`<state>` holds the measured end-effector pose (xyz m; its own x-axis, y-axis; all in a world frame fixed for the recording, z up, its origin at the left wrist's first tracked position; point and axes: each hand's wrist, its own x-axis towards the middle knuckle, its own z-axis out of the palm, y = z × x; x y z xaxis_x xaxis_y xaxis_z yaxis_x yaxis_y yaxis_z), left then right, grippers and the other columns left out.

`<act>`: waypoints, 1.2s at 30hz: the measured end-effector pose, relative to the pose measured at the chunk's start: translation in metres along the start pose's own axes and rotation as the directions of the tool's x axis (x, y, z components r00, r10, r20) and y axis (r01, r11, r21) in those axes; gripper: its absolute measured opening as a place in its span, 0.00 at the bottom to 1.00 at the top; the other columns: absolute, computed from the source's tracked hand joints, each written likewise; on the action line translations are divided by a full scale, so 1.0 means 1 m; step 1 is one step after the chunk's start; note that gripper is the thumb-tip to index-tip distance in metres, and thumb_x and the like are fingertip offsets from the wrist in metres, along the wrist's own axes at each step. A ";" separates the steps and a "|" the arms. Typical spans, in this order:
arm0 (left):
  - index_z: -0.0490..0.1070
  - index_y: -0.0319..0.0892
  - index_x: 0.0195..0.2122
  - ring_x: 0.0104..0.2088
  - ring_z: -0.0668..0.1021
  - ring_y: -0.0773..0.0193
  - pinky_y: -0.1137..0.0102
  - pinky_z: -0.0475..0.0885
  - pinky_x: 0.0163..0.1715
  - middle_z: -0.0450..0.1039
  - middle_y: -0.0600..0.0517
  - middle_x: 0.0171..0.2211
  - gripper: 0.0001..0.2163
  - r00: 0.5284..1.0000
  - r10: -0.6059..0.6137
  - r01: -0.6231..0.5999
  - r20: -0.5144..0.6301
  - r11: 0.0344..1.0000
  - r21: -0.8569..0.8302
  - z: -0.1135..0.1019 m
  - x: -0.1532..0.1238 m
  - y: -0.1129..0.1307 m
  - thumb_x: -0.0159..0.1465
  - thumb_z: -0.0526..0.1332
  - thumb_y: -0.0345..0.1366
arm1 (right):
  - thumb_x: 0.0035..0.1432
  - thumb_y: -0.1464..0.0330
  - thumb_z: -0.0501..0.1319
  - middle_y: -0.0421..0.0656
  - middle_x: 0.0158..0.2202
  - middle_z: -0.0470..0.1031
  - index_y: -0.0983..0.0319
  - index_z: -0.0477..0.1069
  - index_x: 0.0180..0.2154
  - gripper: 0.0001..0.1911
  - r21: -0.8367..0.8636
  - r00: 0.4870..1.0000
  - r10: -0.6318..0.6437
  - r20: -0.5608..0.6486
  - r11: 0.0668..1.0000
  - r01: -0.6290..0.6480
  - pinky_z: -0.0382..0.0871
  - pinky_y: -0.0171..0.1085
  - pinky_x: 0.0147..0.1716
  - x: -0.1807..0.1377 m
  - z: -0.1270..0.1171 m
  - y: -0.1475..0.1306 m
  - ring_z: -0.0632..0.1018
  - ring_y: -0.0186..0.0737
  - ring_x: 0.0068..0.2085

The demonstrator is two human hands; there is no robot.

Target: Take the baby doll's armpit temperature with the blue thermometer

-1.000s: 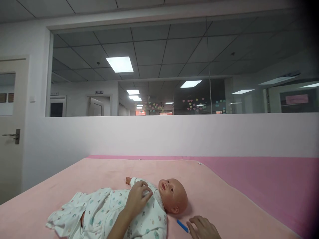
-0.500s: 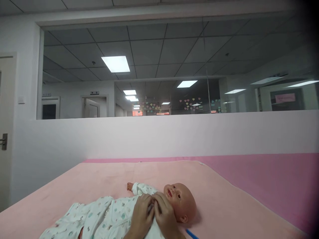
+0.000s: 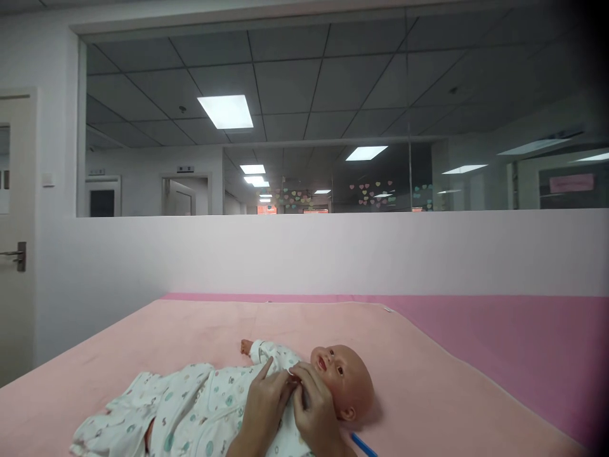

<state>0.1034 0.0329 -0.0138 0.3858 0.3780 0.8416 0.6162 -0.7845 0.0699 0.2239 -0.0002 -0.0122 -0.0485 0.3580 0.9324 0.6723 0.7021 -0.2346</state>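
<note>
Baby doll: bottom centre of the frame, laid face-up across the width, head right of centre, lower end toward the bottom left; a placing likely meant to bring chest and collar within reach of both hands. Patterned white clothing: on the doll, with a gap at the lower left.

Left hand: bottom centre, over the doll's chest; one finger extended upward, the others curled inward toward the opposite fingertips. Right hand: just to the right, over the collar and close against the head; thumb and fingers bent into a narrow pinch. Pale sliver: between the meeting fingertips (too small to identify), perhaps part of a thing gripped by one hand or both; from this angle, impossible to tell. Closeness of the hands: apparently for fine, shared handling at a single spot.

Blue stick-like object: bottom edge, right of centre, out of both hands, near the right wrist, partly cut off by the frame; possibly laid aside there for easy reach.

Peach blanket: across the lower frame, under the doll, perhaps as a soft cover for the pink mat at the right. White wall: mid-frame, beneath a long window. Door: left edge.
</note>
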 end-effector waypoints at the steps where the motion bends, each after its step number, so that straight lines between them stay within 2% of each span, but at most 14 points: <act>1: 0.65 0.43 0.26 0.20 0.72 0.69 0.58 0.66 0.51 0.69 0.58 0.19 0.11 1.000 0.001 -0.001 0.002 1.000 0.013 -0.001 0.000 0.001 0.63 0.47 0.29 | 0.50 0.80 0.47 0.45 0.36 0.72 0.61 0.66 0.39 0.17 -0.007 1.000 -0.002 0.000 1.000 0.002 0.71 0.37 0.40 -0.001 0.001 0.001 0.74 0.39 0.39; 6: 0.67 0.43 0.29 0.24 0.74 0.69 0.55 0.59 0.56 0.72 0.58 0.23 0.11 0.995 -0.088 0.092 0.046 0.990 -0.105 -0.009 0.002 0.005 0.64 0.47 0.29 | 0.48 0.81 0.47 0.47 0.40 0.70 0.61 0.64 0.43 0.21 -0.042 0.999 0.016 0.039 0.999 -0.014 0.70 0.39 0.44 -0.003 0.007 0.007 0.71 0.40 0.44; 10: 0.70 0.44 0.32 0.31 0.76 0.67 0.54 0.57 0.57 0.75 0.56 0.28 0.12 0.977 -0.181 0.200 0.114 0.962 -0.185 -0.015 0.006 0.006 0.64 0.47 0.31 | 0.47 0.81 0.49 0.47 0.43 0.68 0.61 0.64 0.45 0.23 -0.030 0.995 0.060 0.086 0.998 -0.058 0.68 0.40 0.46 -0.003 0.009 0.007 0.70 0.41 0.46; 14: 0.71 0.45 0.36 0.34 0.76 0.65 0.54 0.58 0.56 0.76 0.55 0.31 0.12 0.964 -0.220 0.251 0.148 0.938 -0.238 -0.016 0.007 0.004 0.64 0.48 0.34 | 0.47 0.81 0.49 0.46 0.43 0.68 0.60 0.65 0.45 0.23 -0.044 0.993 0.086 0.077 0.996 -0.083 0.69 0.40 0.45 -0.005 0.012 0.008 0.70 0.41 0.46; 17: 0.71 0.46 0.38 0.35 0.76 0.64 0.54 0.59 0.56 0.76 0.54 0.32 0.11 0.959 -0.234 0.270 0.161 0.928 -0.256 -0.015 0.006 0.003 0.64 0.49 0.35 | 0.49 0.80 0.50 0.45 0.41 0.69 0.59 0.66 0.43 0.21 -0.056 0.996 0.080 0.041 0.995 -0.077 0.70 0.39 0.44 -0.007 0.013 0.008 0.71 0.40 0.44; 23: 0.71 0.47 0.40 0.35 0.76 0.65 0.54 0.53 0.59 0.76 0.53 0.35 0.12 0.958 -0.217 0.263 0.187 0.926 -0.269 -0.016 0.005 0.003 0.63 0.49 0.33 | 0.53 0.79 0.49 0.44 0.37 0.72 0.60 0.67 0.41 0.17 -0.049 0.999 0.041 0.014 0.998 -0.040 0.71 0.38 0.40 -0.009 0.016 0.009 0.73 0.38 0.39; 28: 0.71 0.45 0.40 0.36 0.76 0.63 0.52 0.52 0.59 0.75 0.53 0.34 0.12 0.960 -0.216 0.256 0.181 0.937 -0.240 -0.018 0.004 0.005 0.59 0.51 0.30 | 0.54 0.79 0.48 0.42 0.33 0.72 0.60 0.68 0.37 0.15 0.005 0.996 0.086 0.027 0.996 -0.086 0.71 0.34 0.36 -0.007 0.016 0.010 0.74 0.36 0.35; 36: 0.70 0.46 0.40 0.37 0.74 0.62 0.51 0.51 0.58 0.75 0.52 0.36 0.12 0.943 -0.259 0.311 0.210 0.910 -0.275 -0.024 0.005 0.008 0.59 0.51 0.29 | 0.52 0.80 0.49 0.42 0.34 0.71 0.59 0.68 0.38 0.16 0.040 0.988 0.137 0.066 0.989 -0.139 0.69 0.34 0.37 -0.003 0.014 0.002 0.72 0.36 0.36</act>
<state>0.0944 0.0170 0.0039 0.3484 0.6627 0.6629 0.4918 -0.7313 0.4726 0.2153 0.0088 -0.0188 -0.0047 0.4904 0.8715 0.6422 0.6696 -0.3732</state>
